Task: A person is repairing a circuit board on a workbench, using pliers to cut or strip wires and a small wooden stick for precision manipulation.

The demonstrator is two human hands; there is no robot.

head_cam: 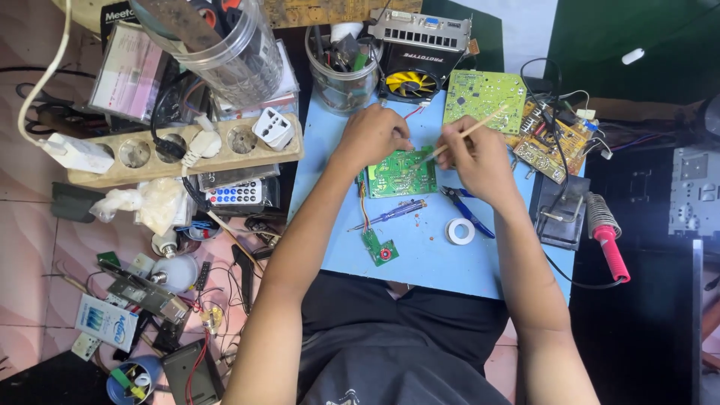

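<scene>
A green circuit board [400, 177] lies on a small blue table [435, 259]. My left hand [373, 135] rests on the board's upper left edge, fingers curled against it. My right hand [480, 159] grips a thin wooden stick [466, 133] whose lower tip touches the board's right side. A small green board [380, 248] hangs from the big one by coloured wires. A blue-handled screwdriver [394, 213] lies just below the board.
Blue pliers [466, 210] and a white tape roll [460, 231] lie by my right wrist. A red-handled soldering iron [609, 240] sits in its stand at right. More circuit boards [484, 94], a fan card [417, 75], clear jars [342, 79] stand behind. A wooden power strip [184, 150] and clutter fill the left floor.
</scene>
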